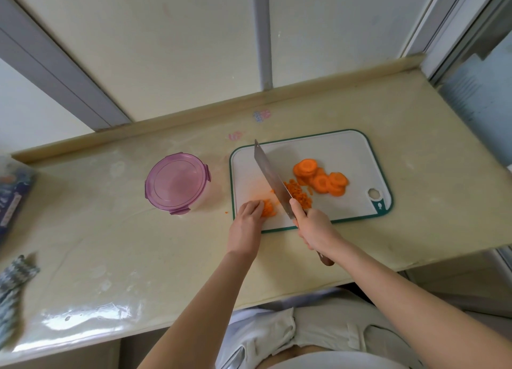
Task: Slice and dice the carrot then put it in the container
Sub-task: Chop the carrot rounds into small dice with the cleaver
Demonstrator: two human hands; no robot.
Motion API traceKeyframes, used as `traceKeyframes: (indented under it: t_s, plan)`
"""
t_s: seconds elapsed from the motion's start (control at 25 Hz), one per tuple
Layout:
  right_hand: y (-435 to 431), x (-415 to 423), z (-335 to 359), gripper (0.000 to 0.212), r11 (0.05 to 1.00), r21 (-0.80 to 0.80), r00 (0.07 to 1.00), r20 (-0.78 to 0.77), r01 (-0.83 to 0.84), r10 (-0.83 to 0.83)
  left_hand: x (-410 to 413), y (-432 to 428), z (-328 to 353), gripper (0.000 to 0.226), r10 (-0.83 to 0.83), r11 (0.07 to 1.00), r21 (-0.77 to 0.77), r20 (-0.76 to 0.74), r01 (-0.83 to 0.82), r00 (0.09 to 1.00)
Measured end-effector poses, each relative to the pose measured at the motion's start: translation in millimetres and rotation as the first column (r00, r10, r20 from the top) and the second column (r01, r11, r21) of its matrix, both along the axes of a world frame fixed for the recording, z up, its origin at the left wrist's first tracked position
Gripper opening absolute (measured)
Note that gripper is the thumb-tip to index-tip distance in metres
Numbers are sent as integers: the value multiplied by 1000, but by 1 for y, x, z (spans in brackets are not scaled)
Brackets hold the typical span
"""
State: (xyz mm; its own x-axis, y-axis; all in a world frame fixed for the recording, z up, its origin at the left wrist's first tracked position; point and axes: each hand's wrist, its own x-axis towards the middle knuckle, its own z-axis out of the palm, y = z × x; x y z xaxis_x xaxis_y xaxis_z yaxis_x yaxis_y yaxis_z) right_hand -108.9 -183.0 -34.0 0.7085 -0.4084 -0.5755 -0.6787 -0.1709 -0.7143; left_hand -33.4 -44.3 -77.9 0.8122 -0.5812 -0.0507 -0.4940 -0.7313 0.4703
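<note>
- I see left hand curled on carrot, board's near-left corner.
- Right hand grips knife, blade just right of it.
- Slices, dice mid-board.
- Container lidded, left of board.

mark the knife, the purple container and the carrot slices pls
knife (271, 174): head view, middle of the blade's flat.
purple container (177, 183): head view, centre of its lid.
carrot slices (305, 168): head view, top round of the pile.

Knife handle hidden (mostly), cloth blurred
</note>
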Motion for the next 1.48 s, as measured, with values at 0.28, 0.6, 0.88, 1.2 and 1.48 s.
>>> traceKeyframes:
  t_s: [0.28,0.6,0.88,1.2,1.48]
  plan:
    - [5,0,9,60,1000,5,1000,21,-19,19,0,-2,-5,35,-1,999,-33,39,2,999]
    - [2,5,7,59,994,-78,997,-17,-81,80,-5,-8,-6,38,55,995,-89,26,-52,998]
    - [4,8,0,62,955,-240,984,-63,-177,167,-5,-8,-6,39,73,994,-84,27,-70,997]
    - [5,9,1,62,973,-190,991,-19,-132,131,-4,-11,-6,37,93,993,-68,-13,-94,996]
    - [5,17,2,64,999,-33,999,27,-21,22,0,-10,-4,33,64,997,-42,-2,-64,998]
